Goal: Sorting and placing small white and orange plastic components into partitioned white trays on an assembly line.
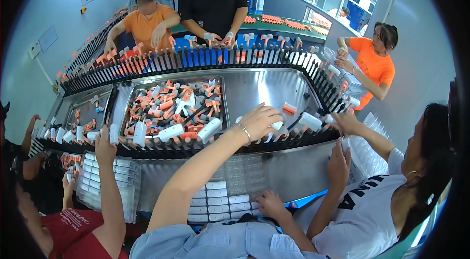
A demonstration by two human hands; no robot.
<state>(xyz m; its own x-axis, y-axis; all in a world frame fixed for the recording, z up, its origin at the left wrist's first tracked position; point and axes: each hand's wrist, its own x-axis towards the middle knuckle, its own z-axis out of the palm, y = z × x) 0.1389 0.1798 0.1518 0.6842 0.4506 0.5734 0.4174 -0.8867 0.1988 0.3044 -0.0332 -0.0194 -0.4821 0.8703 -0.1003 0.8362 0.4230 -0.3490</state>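
Observation:
My left hand (258,121), a bracelet at its wrist, reaches far forward over the black toothed rack (293,137) of the oval conveyor. Its fingers curl around a white cylindrical part (277,125) standing on the rack. My right hand (270,205) lies low on a clear plastic tray (235,173) in front of me. Its fingertips touch the end of a row of white parts (223,201) laid in the tray. Whether it grips one is hidden.
A steel bin (221,93) inside the conveyor holds several orange and white parts. A neighbour's hands (339,161) work at my right, another person's arm (105,146) at my left beside a second tray (128,200). More people stand across the line.

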